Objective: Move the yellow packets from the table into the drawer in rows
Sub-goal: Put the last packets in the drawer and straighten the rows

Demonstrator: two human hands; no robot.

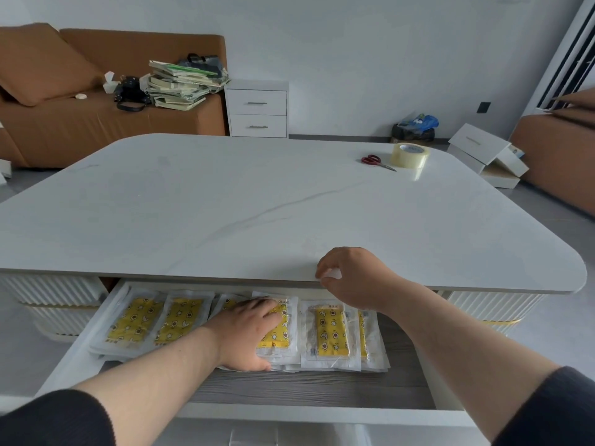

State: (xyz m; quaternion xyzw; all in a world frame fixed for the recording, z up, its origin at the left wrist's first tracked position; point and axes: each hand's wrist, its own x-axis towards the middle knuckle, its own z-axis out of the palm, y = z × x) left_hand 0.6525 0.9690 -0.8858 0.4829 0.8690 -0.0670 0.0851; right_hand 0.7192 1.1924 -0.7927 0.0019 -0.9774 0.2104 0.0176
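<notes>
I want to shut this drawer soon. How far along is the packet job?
Nearly finished, it seems. Done: yellow packets lie side by side in the drawer, and none shows on the table. In hand: the left hand presses a middle stack; the right hand curls at the table edge, contents unclear. Left: probably only straightening.

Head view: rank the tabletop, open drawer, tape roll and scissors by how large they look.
Largest: tabletop.
Then: open drawer.
Last: tape roll and scissors, about alike, both far from the camera, so unranked.
</notes>
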